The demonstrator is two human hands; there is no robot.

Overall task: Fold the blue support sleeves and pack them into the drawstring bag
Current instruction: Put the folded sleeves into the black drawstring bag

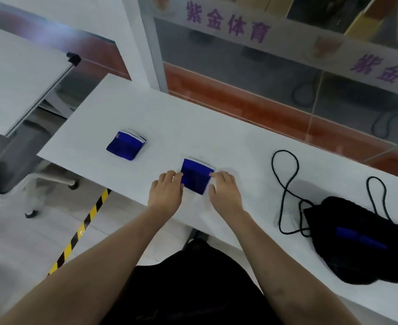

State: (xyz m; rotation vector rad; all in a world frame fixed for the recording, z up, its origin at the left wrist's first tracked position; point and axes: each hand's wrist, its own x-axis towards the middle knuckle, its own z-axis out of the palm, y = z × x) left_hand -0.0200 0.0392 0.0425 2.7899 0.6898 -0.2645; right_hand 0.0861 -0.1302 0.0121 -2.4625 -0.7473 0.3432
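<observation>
A folded blue support sleeve [196,175] lies flat on the white table [169,123] near its front edge. My left hand [167,191] touches its left edge with the fingertips, and my right hand [223,191] touches its right edge. A second folded blue sleeve [125,145], with white trim at its far side, rests further left on the table. The black drawstring bag [362,240] lies at the right with a blue strip showing on it, and its black cords [284,184] loop out across the table.
A glass partition with purple lettering [228,22] runs behind the table. To the left stand another white table [17,80] and a grey wheeled chair [17,165]. Yellow-black tape [80,231] marks the floor in front.
</observation>
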